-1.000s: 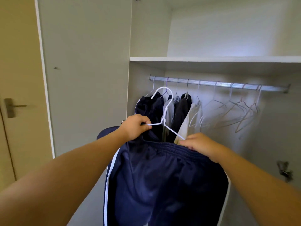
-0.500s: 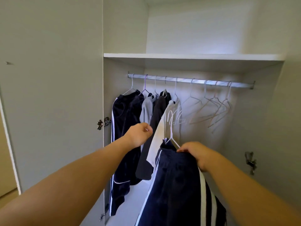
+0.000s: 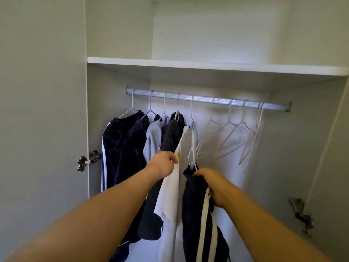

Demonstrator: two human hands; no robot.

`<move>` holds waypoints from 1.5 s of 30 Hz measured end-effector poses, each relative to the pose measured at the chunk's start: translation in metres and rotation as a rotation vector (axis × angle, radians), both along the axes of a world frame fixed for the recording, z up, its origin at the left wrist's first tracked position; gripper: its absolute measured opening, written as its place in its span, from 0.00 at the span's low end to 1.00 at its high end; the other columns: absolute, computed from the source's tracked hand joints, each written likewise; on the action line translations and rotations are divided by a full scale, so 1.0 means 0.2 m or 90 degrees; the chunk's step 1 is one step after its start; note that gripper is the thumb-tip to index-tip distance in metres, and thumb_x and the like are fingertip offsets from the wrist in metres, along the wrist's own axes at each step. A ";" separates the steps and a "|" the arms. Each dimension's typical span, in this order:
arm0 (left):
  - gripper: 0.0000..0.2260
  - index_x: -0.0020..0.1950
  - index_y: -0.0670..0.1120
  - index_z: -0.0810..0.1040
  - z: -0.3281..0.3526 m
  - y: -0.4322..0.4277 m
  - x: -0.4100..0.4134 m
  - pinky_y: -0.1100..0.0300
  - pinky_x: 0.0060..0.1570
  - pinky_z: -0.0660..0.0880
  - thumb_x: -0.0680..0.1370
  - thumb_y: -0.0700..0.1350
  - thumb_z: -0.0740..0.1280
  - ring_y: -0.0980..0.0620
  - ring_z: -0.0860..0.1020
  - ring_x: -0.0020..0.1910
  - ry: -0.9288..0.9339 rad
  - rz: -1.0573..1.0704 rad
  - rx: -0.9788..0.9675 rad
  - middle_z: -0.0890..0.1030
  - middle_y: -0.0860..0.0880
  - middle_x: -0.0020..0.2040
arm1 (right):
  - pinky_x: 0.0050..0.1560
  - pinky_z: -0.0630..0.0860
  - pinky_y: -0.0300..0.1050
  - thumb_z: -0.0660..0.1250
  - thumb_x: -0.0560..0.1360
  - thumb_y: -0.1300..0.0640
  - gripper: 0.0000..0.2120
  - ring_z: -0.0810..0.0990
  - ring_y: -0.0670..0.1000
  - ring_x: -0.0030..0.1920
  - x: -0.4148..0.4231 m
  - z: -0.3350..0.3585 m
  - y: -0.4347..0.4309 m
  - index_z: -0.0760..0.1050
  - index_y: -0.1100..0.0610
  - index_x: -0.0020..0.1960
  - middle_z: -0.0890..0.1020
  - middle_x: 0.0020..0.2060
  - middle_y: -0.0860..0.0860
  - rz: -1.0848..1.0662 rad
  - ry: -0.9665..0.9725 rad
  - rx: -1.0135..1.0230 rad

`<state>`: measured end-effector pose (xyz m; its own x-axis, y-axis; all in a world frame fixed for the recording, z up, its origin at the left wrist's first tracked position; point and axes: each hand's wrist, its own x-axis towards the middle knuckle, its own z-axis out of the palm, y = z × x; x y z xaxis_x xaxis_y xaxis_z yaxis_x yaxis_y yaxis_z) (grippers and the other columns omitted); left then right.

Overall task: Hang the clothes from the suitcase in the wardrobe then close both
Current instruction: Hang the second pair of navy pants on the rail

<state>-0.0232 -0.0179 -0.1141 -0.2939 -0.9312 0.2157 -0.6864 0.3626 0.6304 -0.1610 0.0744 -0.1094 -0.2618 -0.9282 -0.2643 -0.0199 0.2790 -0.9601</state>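
A person's right hand (image 3: 211, 188), gripping navy striped trousers (image 3: 200, 214) on a white hanger (image 3: 192, 148), has carried them closer to the wardrobe rail (image 3: 207, 100) at 12 o'clock, so hooking appears imminent. The left hand (image 3: 163, 163), having released the hanger, fingers curled, now presses a white garment (image 3: 170, 195) toward 9 o'clock; empty hangers (image 3: 236, 137) crowd 1 o'clock.

Two bare forearms, sleeveless as far as the frame's lower edge, end in the left hand (image 3: 164, 163) and right hand (image 3: 211, 186), both without gloves, rings, watch or wristband, the fingers (image 3: 172, 158) short and unadorned, knuckles rounded.
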 end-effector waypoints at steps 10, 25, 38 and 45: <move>0.15 0.63 0.50 0.75 0.03 -0.64 -0.19 0.52 0.65 0.67 0.79 0.39 0.58 0.42 0.64 0.69 -0.099 -0.086 -0.044 0.61 0.46 0.71 | 0.23 0.70 0.36 0.61 0.76 0.64 0.08 0.75 0.50 0.19 0.07 0.09 -0.52 0.74 0.63 0.39 0.76 0.21 0.53 0.033 -0.065 -0.012; 0.13 0.37 0.43 0.71 0.13 -0.54 -0.20 0.63 0.26 0.69 0.78 0.47 0.63 0.51 0.72 0.30 0.013 0.016 0.322 0.73 0.46 0.33 | 0.43 0.77 0.47 0.59 0.78 0.65 0.08 0.80 0.57 0.41 0.10 -0.06 -0.76 0.77 0.64 0.50 0.81 0.42 0.61 0.074 -0.004 -0.034; 0.12 0.33 0.42 0.67 0.16 -0.57 0.26 0.65 0.28 0.63 0.77 0.39 0.59 0.52 0.65 0.29 -0.058 0.124 0.287 0.68 0.47 0.32 | 0.34 0.70 0.40 0.58 0.79 0.59 0.06 0.73 0.48 0.33 0.05 0.00 -0.82 0.71 0.55 0.44 0.76 0.37 0.50 0.099 0.032 -0.002; 0.13 0.33 0.42 0.67 0.23 -0.61 0.37 0.65 0.28 0.64 0.78 0.36 0.57 0.52 0.65 0.29 -0.100 0.168 0.254 0.68 0.46 0.33 | 0.33 0.71 0.41 0.61 0.77 0.61 0.05 0.74 0.50 0.33 0.03 0.01 -0.90 0.72 0.58 0.43 0.74 0.37 0.51 0.037 0.048 -0.024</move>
